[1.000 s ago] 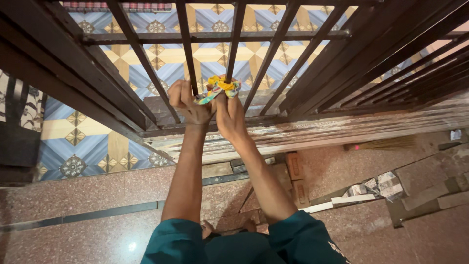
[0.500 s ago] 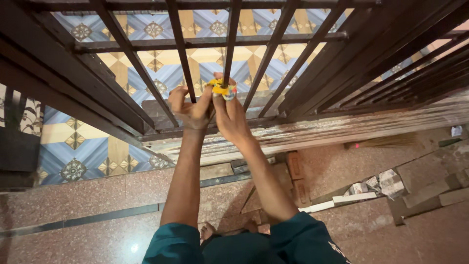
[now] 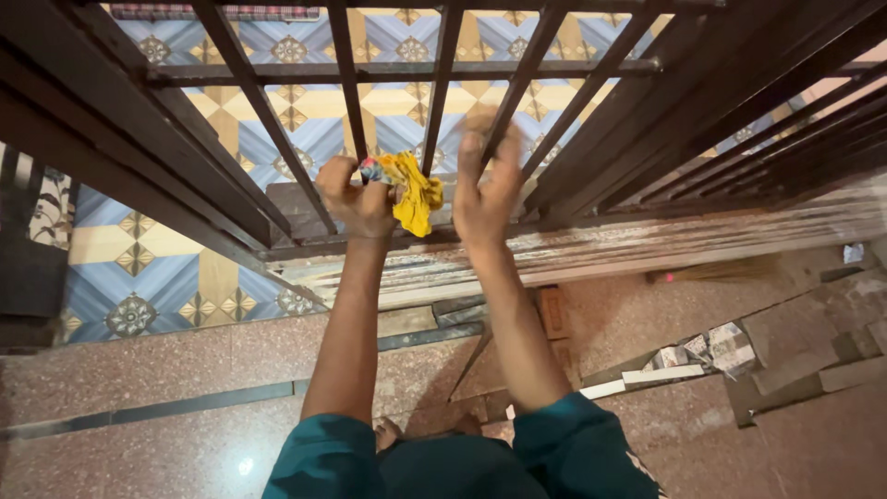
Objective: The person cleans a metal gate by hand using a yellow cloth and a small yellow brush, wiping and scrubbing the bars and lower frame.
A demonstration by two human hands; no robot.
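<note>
Left hand: left hand (image 3: 356,199) is closed in a fist, gripping one end of the yellow cloth (image 3: 413,196) just in front of the metal grille (image 3: 268,120).
Cloth: soft, crumpled yellow fabric with a patch of other colours near the fist; it hangs loose and folded from the left hand, between the two hands, in front of the grille's lower part.
Right hand: right hand (image 3: 487,180) is open, fingers spread and pointing up, blurred; it holds nothing and sits just right of the cloth, apart from it, in front of a bar.
Grille: dark, painted metal bars, straight and narrow, crossed by a horizontal rail near the top; gaps between the bars are wide enough to see through.
Beyond the bars: patterned floor tiles (image 3: 305,102) in blue, cream and yellow, glossy and flat.
Sill: worn ledge (image 3: 647,245) under the grille, streaked and pale, running off to the right.
Floor: speckled reddish stone floor (image 3: 166,370), smooth, with dark strips inlaid.
Right edge: loose bricks and tile pieces (image 3: 730,356) lie on the floor, well apart from the hands.
</note>
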